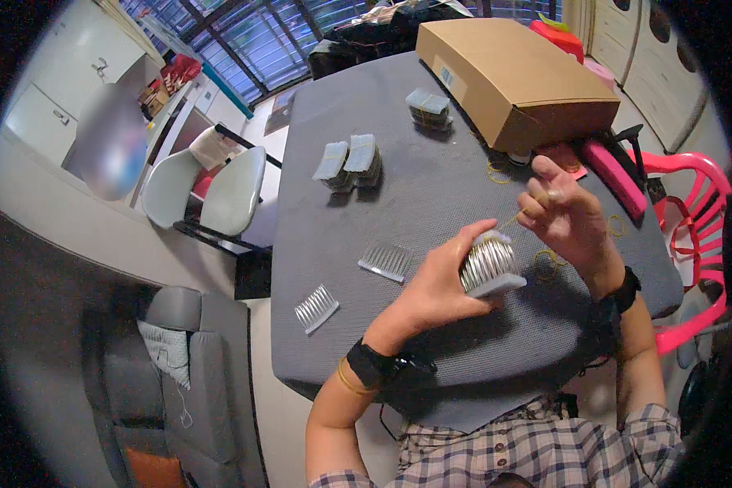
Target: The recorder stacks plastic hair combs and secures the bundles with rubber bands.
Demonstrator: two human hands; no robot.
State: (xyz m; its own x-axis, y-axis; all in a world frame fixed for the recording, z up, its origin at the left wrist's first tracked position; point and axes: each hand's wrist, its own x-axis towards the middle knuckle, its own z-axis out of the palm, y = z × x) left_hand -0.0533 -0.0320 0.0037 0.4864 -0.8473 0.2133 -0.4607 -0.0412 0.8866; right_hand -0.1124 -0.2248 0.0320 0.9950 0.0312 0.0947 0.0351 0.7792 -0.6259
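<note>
My left hand (435, 285) is closed round a stack of comb-like pieces (490, 267), with silvery teeth and pale bars along the edge. A thin yellowish rubber band (508, 222) stretches from the stack to my right hand (565, 213). The fingers of that hand are curled and pinch the band. To the left of my left hand, two loose comb-like pieces lie on the grey-covered table: one comb (385, 260) nearer the hand, another comb (316, 309) nearer the table's left edge.
Two banded bundles (348, 165) stand farther back, and another bundle (429, 110) sits by a cardboard box (520, 73). Loose rubber bands (551, 262) lie right of the stack. A long pink object (614, 177) lies near the right edge, beside a pink chair (703, 213).
</note>
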